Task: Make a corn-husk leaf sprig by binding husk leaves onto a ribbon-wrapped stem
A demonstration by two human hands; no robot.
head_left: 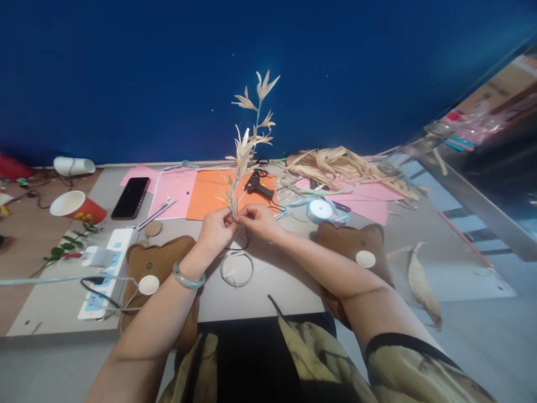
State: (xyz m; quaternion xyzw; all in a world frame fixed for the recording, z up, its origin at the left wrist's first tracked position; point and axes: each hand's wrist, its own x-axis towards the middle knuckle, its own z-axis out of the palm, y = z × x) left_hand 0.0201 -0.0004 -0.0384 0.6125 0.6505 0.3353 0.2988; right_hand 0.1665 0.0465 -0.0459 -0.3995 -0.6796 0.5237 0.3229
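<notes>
My left hand [216, 228] and my right hand [259, 220] meet over the table, both pinched on the lower end of an upright stem of dried pale leaves [247, 140]. The stem rises tall against the blue wall. A green bangle [188, 278] sits on my left wrist. A thin wire ring [237, 268] lies on the table just below my hands. Behind them lie an orange sheet [210, 196] and a black glue gun [258, 183].
Dried husks [344, 165] pile at the back right on pink paper [369, 198]. A ribbon spool [319, 210], a phone [131, 197], a red paper cup [78, 206], a white power strip [107, 268] and two brown bear-shaped pads [159, 263] [352, 240] surround the work spot.
</notes>
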